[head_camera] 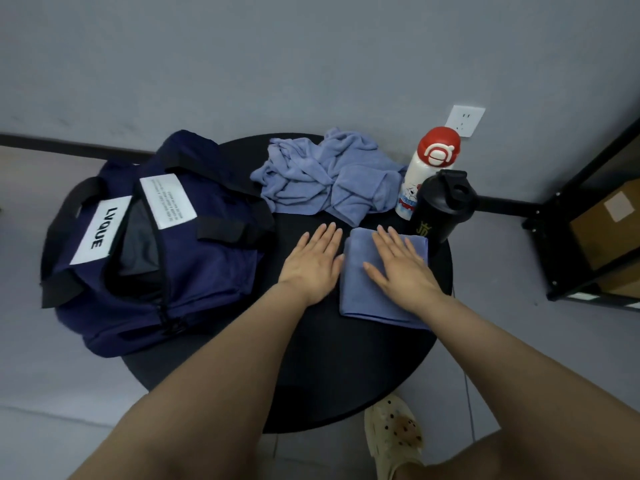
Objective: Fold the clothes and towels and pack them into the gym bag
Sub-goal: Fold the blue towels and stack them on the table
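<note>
Two bare hands lie flat on a round black table (329,358), seen from the head camera looking down. The right hand (398,265) presses palm-down, fingers straight and slightly spread, on a folded blue-grey terry towel (367,299) that forms a neat rectangle near the table's middle; it has no grip on the cloth, it only rests on top. The left hand (313,261) lies flat on the bare table just beside the towel's left edge, fingers straight and together, its thumb side touching or nearly touching the fold; it holds nothing.

Behind the folded towel, toward the wall, a crumpled blue-grey cloth (318,178) of the same fabric lies in an unfolded heap. To the left, a navy fabric gym bag (207,271) with black straps and white labels sits partly on the table and overhangs its left edge, its top zip open and dark lining showing.

At the table's right rear stand a white bottle with a red cap (420,174) and, touching it in front, a black shaker bottle (440,213), just beside the folded towel's far corner. A white wall socket (464,121) is behind them, a black metal shelf (585,188) is at the right, and a beige clog (394,434) shows below the table.
</note>
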{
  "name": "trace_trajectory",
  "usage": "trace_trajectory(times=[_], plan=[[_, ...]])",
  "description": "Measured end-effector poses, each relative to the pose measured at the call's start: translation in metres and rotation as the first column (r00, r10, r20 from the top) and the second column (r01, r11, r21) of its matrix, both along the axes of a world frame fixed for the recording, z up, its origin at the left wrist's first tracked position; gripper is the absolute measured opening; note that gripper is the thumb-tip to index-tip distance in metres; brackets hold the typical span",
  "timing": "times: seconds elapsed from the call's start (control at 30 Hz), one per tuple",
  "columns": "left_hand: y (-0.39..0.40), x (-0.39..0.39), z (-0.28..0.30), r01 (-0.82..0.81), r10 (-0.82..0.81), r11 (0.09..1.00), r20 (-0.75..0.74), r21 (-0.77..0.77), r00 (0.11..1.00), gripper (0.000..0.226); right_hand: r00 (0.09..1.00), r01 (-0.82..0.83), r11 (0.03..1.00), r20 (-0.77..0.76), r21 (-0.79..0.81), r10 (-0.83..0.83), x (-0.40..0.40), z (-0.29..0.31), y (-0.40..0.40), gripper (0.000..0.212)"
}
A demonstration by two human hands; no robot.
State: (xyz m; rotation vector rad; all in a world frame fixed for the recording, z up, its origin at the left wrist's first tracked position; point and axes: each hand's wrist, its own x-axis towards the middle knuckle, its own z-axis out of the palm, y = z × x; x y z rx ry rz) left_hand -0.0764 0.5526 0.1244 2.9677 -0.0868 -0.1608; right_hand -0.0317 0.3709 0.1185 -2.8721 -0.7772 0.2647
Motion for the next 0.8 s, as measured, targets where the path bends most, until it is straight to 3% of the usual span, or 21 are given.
trace_trajectory(times=[0.3,0.43,0.53,0.67,0.8], plan=[[0.103,-0.074,0.016,-0.138,0.119,0.968,0.103,0.208,0.988,0.060,0.954,-0.297,0.954,-0.027,0.047,0.298,-0.031,0.018,0.087,0.078],[0.135,-0.103,0.027,-0.186,0.136,0.963,0.244,0.196,0.960,0.064,0.932,-0.360,0.924,0.005,0.128,0.362,-0.047,0.029,0.137,0.080],[0.164,-0.119,0.034,-0.376,0.317,0.913,0.308,0.155,0.897,0.064,0.922,-0.379,0.899,0.009,0.218,0.386,-0.060,0.037,0.175,0.078],[0.203,-0.130,0.032,-0.659,0.657,0.751,0.145,-0.037,0.740,0.073,0.906,-0.417,0.890,0.008,0.182,0.423,-0.066,0.039,0.214,0.081],[0.214,-0.128,0.017,-0.626,0.625,0.779,-0.031,-0.028,0.780,0.067,0.908,-0.419,0.904,0.015,0.080,0.420,-0.063,0.032,0.241,0.079]])
